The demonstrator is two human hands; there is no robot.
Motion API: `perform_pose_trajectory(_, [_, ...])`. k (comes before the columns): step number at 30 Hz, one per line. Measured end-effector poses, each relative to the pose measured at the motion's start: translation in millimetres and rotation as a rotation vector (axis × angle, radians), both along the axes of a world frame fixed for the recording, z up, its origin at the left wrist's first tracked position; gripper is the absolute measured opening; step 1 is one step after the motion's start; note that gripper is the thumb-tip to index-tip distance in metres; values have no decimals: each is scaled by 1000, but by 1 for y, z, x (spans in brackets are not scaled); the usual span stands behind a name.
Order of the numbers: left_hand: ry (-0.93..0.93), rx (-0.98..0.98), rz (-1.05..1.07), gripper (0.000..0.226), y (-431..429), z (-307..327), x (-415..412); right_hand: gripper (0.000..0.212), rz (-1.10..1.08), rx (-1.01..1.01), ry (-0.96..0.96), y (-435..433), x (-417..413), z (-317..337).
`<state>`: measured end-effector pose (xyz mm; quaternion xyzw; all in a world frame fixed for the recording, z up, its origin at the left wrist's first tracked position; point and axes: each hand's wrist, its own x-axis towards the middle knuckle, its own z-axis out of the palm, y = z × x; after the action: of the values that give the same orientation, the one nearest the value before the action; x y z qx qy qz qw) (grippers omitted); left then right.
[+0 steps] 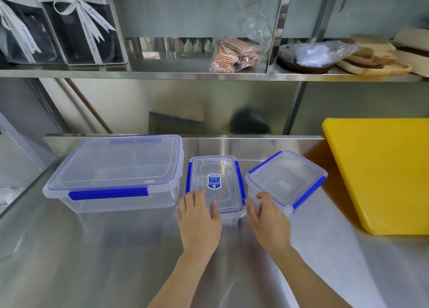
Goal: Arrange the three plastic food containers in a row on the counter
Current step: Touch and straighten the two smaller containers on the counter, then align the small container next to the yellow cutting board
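Three clear plastic containers with blue clips sit in a row on the steel desk (92,249), all lidded and apparently empty. The large container (113,170) is at the left, the narrow container (216,182) with a blue label on its lid is in the middle, and the small container (286,180), turned at an angle, is at the right. The left hand (199,221) rests with fingers spread on the narrow container's near end. The right hand (269,221) lies open against the small container's near left corner. A yellow cutting board (380,173) stands farther right.
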<state>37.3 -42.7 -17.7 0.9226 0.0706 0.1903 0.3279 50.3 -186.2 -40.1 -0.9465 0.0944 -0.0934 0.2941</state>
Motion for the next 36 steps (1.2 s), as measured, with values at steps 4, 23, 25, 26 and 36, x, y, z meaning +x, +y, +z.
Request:
perform_pose_trajectory(4, [22,-83,-229,29,-37,20,19,33,-223,30,-9,-26,4,8])
perform_pose_trajectory(23, [409,518,-478,48,-104,-2,104,56,-190,544,75,-89,24,-3])
perform_pose_trajectory(25, [377,551,-484,48,-103,-1,98,49,-176,618,52,-97,29,-2])
perform_pose_trajectory(26, [350,568,-489,48,-103,-2,94,47,-184,639,45,-102,32,-1])
perform_pose_trajectory(36, [106,682,-534,43,-117,-9,54,39,-199,424,157,-132,52,8])
